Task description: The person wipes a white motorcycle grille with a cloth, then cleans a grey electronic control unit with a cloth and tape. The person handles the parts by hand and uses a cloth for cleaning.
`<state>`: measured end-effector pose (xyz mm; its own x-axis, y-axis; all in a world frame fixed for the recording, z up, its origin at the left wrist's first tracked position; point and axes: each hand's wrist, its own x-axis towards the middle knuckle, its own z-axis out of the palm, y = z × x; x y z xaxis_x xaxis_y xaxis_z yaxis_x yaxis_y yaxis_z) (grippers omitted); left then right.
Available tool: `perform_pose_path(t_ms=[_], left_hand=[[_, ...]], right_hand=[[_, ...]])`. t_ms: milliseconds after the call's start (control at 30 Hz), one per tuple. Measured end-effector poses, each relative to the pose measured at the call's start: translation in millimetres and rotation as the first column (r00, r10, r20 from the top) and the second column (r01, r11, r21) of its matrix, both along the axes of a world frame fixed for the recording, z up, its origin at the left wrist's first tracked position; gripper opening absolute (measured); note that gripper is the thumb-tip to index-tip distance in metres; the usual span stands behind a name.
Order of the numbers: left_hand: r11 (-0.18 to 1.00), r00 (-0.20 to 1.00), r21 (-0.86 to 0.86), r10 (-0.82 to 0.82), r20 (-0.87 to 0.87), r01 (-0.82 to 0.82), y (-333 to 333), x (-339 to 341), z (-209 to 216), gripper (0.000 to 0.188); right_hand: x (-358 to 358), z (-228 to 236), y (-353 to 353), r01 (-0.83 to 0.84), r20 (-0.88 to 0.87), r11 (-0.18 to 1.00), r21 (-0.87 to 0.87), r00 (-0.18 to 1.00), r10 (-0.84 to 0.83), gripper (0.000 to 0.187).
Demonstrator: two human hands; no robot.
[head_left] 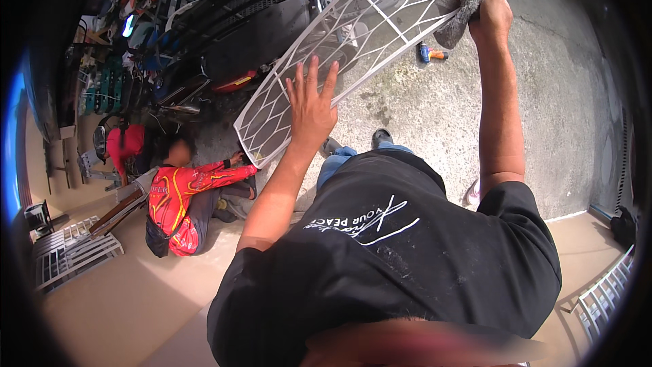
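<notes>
A long white metal lattice panel (pixel 285 81) stretches from the lower left to the top of the view. My left hand (pixel 314 103) lies against it with its fingers spread, holding nothing. At the upper right, my right hand (pixel 490 13) is closed on a grey, fuzzy-looking rag (pixel 468 7). The rag hangs beside the panel's far right edge and hides part of it. A blue and orange power tool (pixel 432 54) lies on the concrete below the panel.
A person in a red shirt (pixel 178 197) sits at the left, one hand near the panel's lower end. Another person in red (pixel 125 146) is behind. A motorcycle (pixel 251 41) stands beyond the panel. White slatted racks (pixel 78 248) lie at the left, and another (pixel 604 292) at the right.
</notes>
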<state>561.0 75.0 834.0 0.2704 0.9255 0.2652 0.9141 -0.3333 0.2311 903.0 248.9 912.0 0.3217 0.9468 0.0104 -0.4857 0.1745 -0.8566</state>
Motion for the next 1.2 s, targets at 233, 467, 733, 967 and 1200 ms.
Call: perform_pose_path(t_ms=[233, 467, 733, 967, 1200], left_hand=[[0.923, 0.636, -0.284, 0.058, 0.769, 0.259, 39.8, -27.0, -1.0, 0.063], [0.734, 0.262, -0.347, 0.235, 0.936, 0.584, 65.4, 5.4, -39.6, 0.066], [0.677, 0.120, -0.309, 0.311, 0.943, 0.668, 52.3, 12.6, -72.5, 0.068], [0.672, 0.275, -0.355, 0.228, 0.934, 0.649, 45.5, 28.7, -79.2, 0.069], [0.725, 0.218, -0.328, 0.246, 0.945, 0.606, 41.0, 17.1, -84.1, 0.069]], right_hand=[[47.5, 38.9, -0.2, 0.104, 0.326, 0.953, 0.285, 0.924, -0.198, 0.040], [-90.3, -58.8, -33.0, -0.241, 0.889, 0.858, 0.453, 0.049, -0.456, 0.058], [-68.9, -91.8, 3.3, -0.879, 0.727, 0.345, 0.328, 0.003, -0.686, 0.057], [-70.2, 31.7, 62.9, -0.406, 0.825, 0.748, 0.525, 0.027, -0.564, 0.070], [-79.3, 33.6, 52.7, -0.742, 0.572, 0.465, 0.483, -0.135, -0.809, 0.053]])
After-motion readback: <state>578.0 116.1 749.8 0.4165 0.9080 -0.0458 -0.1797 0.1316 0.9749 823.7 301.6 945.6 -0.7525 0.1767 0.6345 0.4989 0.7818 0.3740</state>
